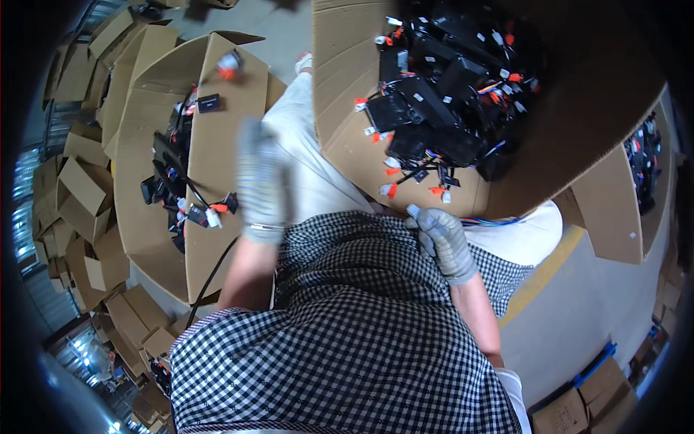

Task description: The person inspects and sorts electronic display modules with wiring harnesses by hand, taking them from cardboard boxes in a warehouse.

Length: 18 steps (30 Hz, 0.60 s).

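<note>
My right hand (442,242), in a grey work glove, is closed on a pale connector plug (413,210). Its tip pokes out beyond the thumb and fingers. Coloured wires (491,221) run out to the right from behind this hand. My left hand (262,177), gloved too, is up beside the wall of the left cardboard box (206,239). Motion smears its fingers, so their hold cannot be read. A blurred white and orange connector (228,66) shows above that box's edge, apart from the hand. Black cabled modules (170,163) with connectors lie inside the box.
A large cardboard box (347,79) stands ahead, heaped with black modules (448,94) bearing white and orange connectors. Another box (611,210) with similar parts is at the right. Many cardboard boxes (90,192) pile up at far left. A yellow line (542,278) crosses the floor.
</note>
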Each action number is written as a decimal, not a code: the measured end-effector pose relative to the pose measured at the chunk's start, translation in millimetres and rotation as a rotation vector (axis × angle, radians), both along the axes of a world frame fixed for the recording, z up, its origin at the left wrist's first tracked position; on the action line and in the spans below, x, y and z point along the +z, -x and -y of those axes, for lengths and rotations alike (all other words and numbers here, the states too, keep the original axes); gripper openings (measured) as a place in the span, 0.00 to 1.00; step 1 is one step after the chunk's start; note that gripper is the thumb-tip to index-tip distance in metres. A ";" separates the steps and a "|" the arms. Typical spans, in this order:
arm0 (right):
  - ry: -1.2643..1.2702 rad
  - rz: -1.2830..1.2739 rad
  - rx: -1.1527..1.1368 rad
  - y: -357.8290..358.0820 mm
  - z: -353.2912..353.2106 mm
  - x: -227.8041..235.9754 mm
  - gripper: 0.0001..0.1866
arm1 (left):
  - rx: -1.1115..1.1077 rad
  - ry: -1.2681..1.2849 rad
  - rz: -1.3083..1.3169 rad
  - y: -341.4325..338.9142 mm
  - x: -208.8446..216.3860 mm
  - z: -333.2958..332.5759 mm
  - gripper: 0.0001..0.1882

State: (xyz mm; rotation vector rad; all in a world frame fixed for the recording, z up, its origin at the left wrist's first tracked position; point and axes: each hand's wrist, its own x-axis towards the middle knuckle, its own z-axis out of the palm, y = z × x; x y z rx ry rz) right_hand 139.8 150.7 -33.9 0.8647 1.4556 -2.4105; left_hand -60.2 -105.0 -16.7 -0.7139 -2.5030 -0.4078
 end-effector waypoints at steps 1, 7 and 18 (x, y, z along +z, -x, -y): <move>-0.007 -0.029 0.003 0.5 1.2 -0.6 0.16 | -0.170 -0.177 0.380 -14.1 -15.2 -34.1 0.20; -0.076 -0.014 0.057 -5.1 5.1 0.5 0.16 | -0.340 0.412 0.952 -28.5 -119.7 -150.7 0.17; -0.044 -0.063 -0.010 -11.6 -2.3 -7.0 0.14 | -0.504 0.624 0.784 -11.2 -100.1 -133.8 0.13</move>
